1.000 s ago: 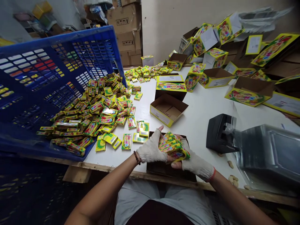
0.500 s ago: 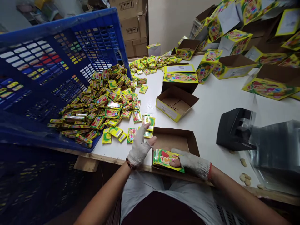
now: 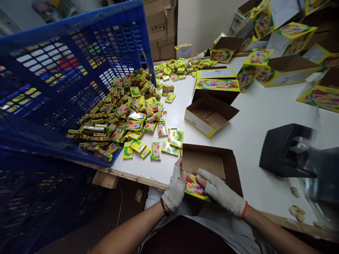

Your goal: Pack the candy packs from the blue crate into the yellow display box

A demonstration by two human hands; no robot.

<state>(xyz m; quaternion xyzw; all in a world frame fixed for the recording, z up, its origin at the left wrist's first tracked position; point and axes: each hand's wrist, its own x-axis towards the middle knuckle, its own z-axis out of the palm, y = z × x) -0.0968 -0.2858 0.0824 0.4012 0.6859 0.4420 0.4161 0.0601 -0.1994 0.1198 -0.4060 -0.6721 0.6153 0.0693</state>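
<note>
A row of small yellow-green candy packs lies at the near side of an open brown-lined carton in front of me. Gloved with bare fingertips, my right hand grips these packs, thumb on the front face and fingers behind. My left hand, in a matching glove, is closed at the left end of the row, its thumb against the packs; its fingertips are partly hidden by the carton's edge. Just left of the carton lie several loose packs on the white table.
A tipped blue crate spills a heap of packs on the left. Behind the carton stand another open carton and a yellow display box. A black tape dispenser and peanuts are at right. More boxes pile up behind.
My left hand has come down from above the loose packs to the left end of the row in the carton. My right hand still grips the row. The view has shifted left.
</note>
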